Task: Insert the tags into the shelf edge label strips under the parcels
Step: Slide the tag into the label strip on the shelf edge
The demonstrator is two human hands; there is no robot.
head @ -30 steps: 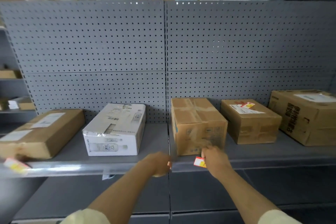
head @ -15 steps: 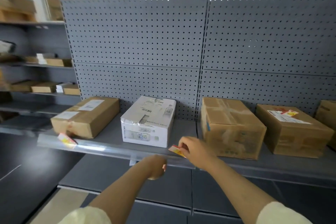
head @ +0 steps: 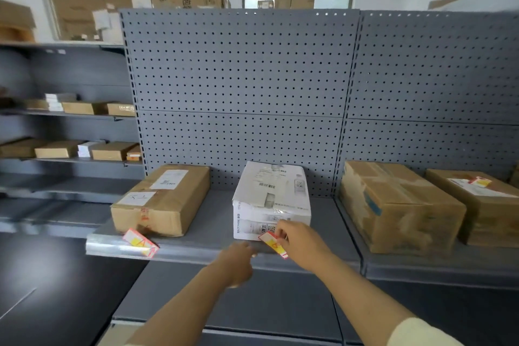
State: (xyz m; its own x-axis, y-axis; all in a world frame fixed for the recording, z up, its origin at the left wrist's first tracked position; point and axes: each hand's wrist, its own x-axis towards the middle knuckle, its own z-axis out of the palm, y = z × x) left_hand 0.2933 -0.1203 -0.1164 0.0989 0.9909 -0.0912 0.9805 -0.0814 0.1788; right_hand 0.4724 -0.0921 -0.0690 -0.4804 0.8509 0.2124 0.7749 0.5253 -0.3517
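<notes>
My right hand (head: 300, 239) pinching tag (head: 273, 244) at label strip (head: 112, 248), just below white parcel (head: 271, 199). My left hand (head: 238, 261) hovering at strip edge (fingers hidden, cannot tell grip). I'm holding tag tilted; risk: corner missing channel, card buckling, dropping.

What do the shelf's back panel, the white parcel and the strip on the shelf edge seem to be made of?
The back panel looks like painted sheet metal: matt grey, punched with regular holes. The white parcel seems a cardboard box under glossy film, which glints at its front. The edge strip is probably clear plastic: shiny, with grey shelf showing through.
</notes>
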